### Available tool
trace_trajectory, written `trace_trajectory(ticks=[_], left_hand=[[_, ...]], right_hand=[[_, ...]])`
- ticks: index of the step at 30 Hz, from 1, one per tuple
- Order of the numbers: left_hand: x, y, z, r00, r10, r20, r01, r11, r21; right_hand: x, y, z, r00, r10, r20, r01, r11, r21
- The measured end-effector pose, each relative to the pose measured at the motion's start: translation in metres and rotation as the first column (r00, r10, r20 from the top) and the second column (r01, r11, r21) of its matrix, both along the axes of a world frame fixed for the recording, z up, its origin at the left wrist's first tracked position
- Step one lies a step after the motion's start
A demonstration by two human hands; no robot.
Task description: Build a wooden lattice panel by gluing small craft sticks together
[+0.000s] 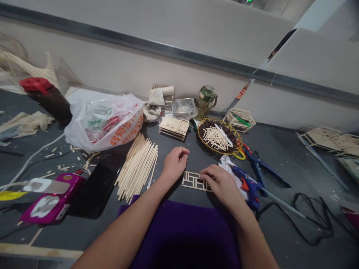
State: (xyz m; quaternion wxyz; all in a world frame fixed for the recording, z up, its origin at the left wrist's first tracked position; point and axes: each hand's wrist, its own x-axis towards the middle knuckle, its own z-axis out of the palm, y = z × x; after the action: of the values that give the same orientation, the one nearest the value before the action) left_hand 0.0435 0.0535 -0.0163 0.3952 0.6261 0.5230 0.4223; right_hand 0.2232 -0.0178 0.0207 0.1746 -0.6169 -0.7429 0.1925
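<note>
A small flat lattice panel of thin wooden sticks (pixel 193 181) lies on the dark table in front of me. My right hand (pixel 221 183) covers its right end, with thumb and fingertips closed on its sticks. Just beyond the panel's left end, my left hand (pixel 176 163) is held with its fingers curled together. Whatever those fingers may pinch is hidden. Left of that hand, a bundle of long wooden sticks (pixel 138 166) is spread out. Close to my right hand lies a blue glue gun (pixel 251 192) with a clear glue stick in its back, beside crumpled white paper (pixel 228 164).
Behind are a yellow-rimmed basket (pixel 200 140) of short sticks with a white pen, a wooden stick model (pixel 174 127) and a green jug (pixel 206 99). At left are a plastic bag (pixel 126 108), bottle (pixel 46 97), black phone (pixel 98 186) and magenta device (pixel 53 201). Blue-handled cutters (pixel 263 166) lie right.
</note>
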Motion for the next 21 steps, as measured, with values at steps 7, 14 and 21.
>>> trace_trajectory(ticks=[7,14,21], left_hand=[[0.0000,-0.0023,-0.0034,0.992,-0.076,-0.097,0.083,0.994,0.074],[0.0003,-0.0024,0.0009,0.990,-0.080,-0.113,0.086,0.995,0.047],[0.0000,-0.0020,0.0024,0.992,-0.068,-0.107,0.072,0.997,0.037]], right_hand=[[-0.0036,0.0075,-0.0077,0.987,0.068,0.146,-0.077,0.996,0.051],[-0.0035,0.0043,-0.0108,0.984,0.107,0.140,-0.117,0.991,0.061],[-0.0007,0.0036,-0.0131,0.987,0.116,0.113,-0.123,0.991,0.053]])
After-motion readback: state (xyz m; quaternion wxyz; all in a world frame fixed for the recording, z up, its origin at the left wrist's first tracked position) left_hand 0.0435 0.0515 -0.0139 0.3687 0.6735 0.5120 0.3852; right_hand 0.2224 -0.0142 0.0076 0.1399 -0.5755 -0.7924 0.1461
